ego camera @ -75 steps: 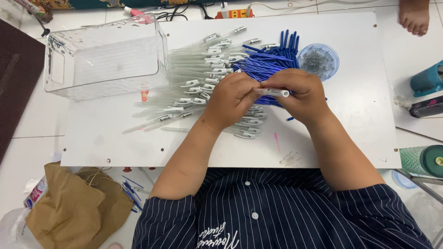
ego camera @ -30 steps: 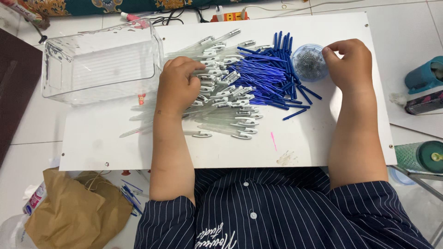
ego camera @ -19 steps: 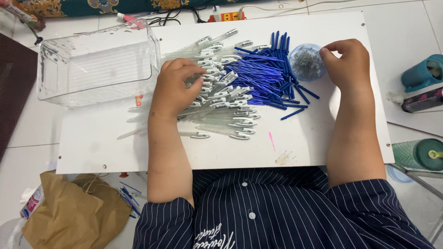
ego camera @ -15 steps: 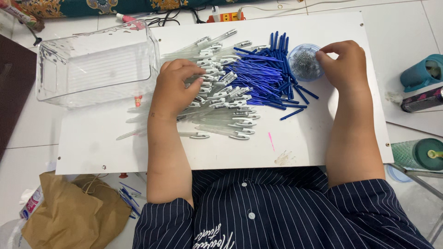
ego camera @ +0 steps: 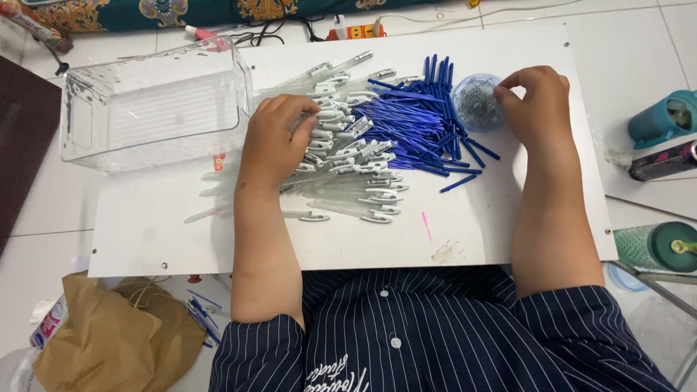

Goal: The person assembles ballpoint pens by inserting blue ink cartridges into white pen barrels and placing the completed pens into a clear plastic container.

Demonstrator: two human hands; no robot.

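- A brown paper bag [ego camera: 109, 341] lay crumpled on the floor, nearest.
- On the white tabletop [ego camera: 160, 239], the left hand [ego camera: 272, 141] rested on the clear pen barrels [ego camera: 341, 167], fingers curled into the pile (whether its grip held one, I couldn't tell).
- Blue refills [ego camera: 410, 123] lay just beyond.
- The right hand [ego camera: 534, 105] pinched at the small round tub [ego camera: 475, 101].
- A clear bin [ego camera: 156, 105] stood far left.

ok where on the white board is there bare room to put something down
Bare patches on the board: the near strip between the clear pen barrels and the person's shirt, and the left part below the clear bin. Crowded in the middle: barrels, blue refills and small round tub, with both hands there.
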